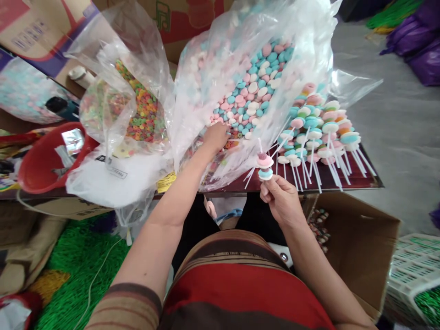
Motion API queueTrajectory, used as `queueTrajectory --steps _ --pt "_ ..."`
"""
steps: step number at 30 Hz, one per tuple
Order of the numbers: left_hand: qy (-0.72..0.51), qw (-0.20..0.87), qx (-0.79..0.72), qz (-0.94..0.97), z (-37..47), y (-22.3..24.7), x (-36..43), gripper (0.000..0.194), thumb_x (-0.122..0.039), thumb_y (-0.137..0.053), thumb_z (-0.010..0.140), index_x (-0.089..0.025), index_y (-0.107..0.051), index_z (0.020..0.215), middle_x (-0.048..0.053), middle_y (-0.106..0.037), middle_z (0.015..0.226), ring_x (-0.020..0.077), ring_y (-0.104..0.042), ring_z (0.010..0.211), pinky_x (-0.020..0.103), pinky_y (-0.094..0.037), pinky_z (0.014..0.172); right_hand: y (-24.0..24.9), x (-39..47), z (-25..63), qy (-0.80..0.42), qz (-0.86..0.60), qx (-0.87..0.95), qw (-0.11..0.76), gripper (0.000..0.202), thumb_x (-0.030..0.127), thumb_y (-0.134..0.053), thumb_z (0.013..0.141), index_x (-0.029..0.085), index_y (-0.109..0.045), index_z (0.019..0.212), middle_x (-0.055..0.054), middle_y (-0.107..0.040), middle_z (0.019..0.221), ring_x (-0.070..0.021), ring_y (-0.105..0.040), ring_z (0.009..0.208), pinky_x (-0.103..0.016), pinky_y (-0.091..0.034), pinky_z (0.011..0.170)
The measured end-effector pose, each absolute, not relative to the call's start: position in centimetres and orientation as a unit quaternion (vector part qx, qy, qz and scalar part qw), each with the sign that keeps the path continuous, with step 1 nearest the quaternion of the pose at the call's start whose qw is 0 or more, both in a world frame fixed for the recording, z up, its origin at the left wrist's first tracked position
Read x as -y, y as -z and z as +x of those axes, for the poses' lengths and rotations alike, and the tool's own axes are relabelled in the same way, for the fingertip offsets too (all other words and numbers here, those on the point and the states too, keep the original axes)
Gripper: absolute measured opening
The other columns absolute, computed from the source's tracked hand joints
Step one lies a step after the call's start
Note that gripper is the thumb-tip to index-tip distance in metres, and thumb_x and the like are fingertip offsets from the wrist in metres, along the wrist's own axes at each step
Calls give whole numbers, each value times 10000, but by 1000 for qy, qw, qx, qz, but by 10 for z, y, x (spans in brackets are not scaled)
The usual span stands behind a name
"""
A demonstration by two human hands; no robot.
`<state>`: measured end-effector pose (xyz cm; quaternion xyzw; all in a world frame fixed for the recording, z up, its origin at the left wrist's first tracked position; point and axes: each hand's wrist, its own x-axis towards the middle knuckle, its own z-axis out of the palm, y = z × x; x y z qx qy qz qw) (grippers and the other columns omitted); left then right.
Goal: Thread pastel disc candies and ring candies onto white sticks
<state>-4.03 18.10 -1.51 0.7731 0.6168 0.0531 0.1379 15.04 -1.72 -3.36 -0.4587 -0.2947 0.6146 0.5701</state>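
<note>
My right hand [282, 195] pinches a candy skewer [264, 161] upright near the table's front edge. Pink, white and blue candy discs with a purplish piece are stacked on it, and a bare white stick tip shows on top. My left hand [216, 136] reaches into the mouth of a big clear plastic bag [192, 101]. Its fingers curl down among small ring candies [234, 141], so whatever they hold is hidden. Beyond them lies a heap of pink, white and blue candy discs [254, 91]. Finished candy skewers [316, 133] are piled right of the bag.
Left of the big bag stands a clear bag of colourful ring candies [146, 107]. A red basin [41, 160] sits farther left. Below the table's right end is an open cardboard box [360, 247], beside a white plastic crate [410, 266]. Green shredded material [75, 270] covers the floor at left.
</note>
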Motion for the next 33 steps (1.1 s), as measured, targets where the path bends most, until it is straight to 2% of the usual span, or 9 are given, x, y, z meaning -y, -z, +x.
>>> queueTrajectory --steps 4,7,13,17,20,24,27,30,33 --pt "-117 157 -649 735 -51 15 -181 229 -232 -574 952 -178 -778 1041 120 -769 1083 282 -667 1071 373 -468 1000 35 18 151 -619 -459 288 569 451 577 -900 749 200 -660 687 46 -511 543 -69 -364 463 -238 -282 440" --pt "-113 160 -675 712 -55 12 -182 208 -206 -579 945 -180 -773 1016 112 -772 1024 277 -684 1014 369 -481 954 34 19 150 -620 -459 292 564 465 571 -889 767 203 -623 666 43 -514 554 -73 -375 472 -240 -293 443" --pt "-28 130 -611 781 -48 12 -176 381 -89 -594 886 -160 -750 1226 197 -746 1246 353 -675 1196 433 -462 1061 35 20 149 -621 -465 293 559 466 576 -882 770 206 -618 670 40 -516 562 -79 -382 481 -243 -302 446" --pt "-5 133 -625 769 -41 12 -175 475 -76 -572 890 -188 -719 1327 195 -761 1211 380 -692 1167 468 -482 1020 37 19 147 -623 -461 292 561 444 565 -874 776 204 -622 712 51 -519 563 -70 -378 466 -237 -288 444" --pt "-50 154 -644 748 -44 10 -179 396 -42 -596 850 -184 -764 1179 165 -781 1101 370 -699 1131 456 -484 997 32 16 144 -633 -450 291 559 387 515 -867 775 212 -628 800 62 -553 595 -60 -375 451 -228 -271 440" --pt "-300 284 -641 646 -56 5 -167 160 -124 -722 827 -210 -719 962 19 -717 805 228 -705 913 323 -508 869 21 7 139 -638 -451 316 538 244 343 -782 781 226 -572 823 45 -634 697 -57 -380 457 -228 -273 439" --pt "-468 486 -566 474 -58 -1 -129 247 -276 -845 796 -225 -658 948 -44 -674 742 127 -657 689 244 -487 685 15 -2 135 -614 -468 337 539 128 224 -680 719 220 -567 779 41 -625 689 -51 -314 459 -234 -224 439" --pt "-497 623 -492 350 -49 -7 -79 367 -364 -917 744 -217 -632 922 -52 -682 741 74 -621 602 206 -438 582 15 -11 126 -566 -492 369 549 90 228 -613 725 212 -636 810 39 -600 685 -60 -291 473 -248 -222 455" --pt "-493 670 -474 289 -38 -7 -43 370 -374 -925 732 -207 -632 885 -56 -673 701 62 -608 573 198 -405 534 20 -15 116 -516 -513 410 551 147 280 -603 785 212 -694 878 14 -612 719 -88 -369 516 -254 -278 485"
